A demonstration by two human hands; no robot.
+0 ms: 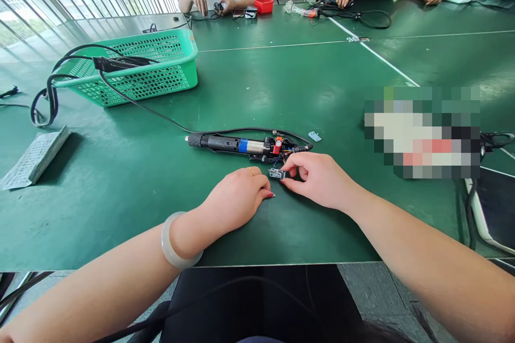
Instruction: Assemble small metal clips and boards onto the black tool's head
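Observation:
In the head view, my right hand (316,177) pinches a small circuit board (277,173) between thumb and fingers, just above the green table. My left hand (237,198) rests on the table to its left, fingers curled together. A tiny shiny bit shows by its fingertip, too small to name. Just beyond both hands lies a black wand-shaped device (225,144) with one end opened, showing a metal cylinder, a blue band, a red-orange part and thin wires. Its black cord (153,112) runs back to the left. A small pale blue piece (315,136) lies behind my right hand.
A green perforated basket (148,83) with black cables stands at the back left. A pale printed block (36,156) lies at the left. At the right are a blurred-out item (422,134) and a dark pad (499,203). Two people sit across, near a red tray (264,6).

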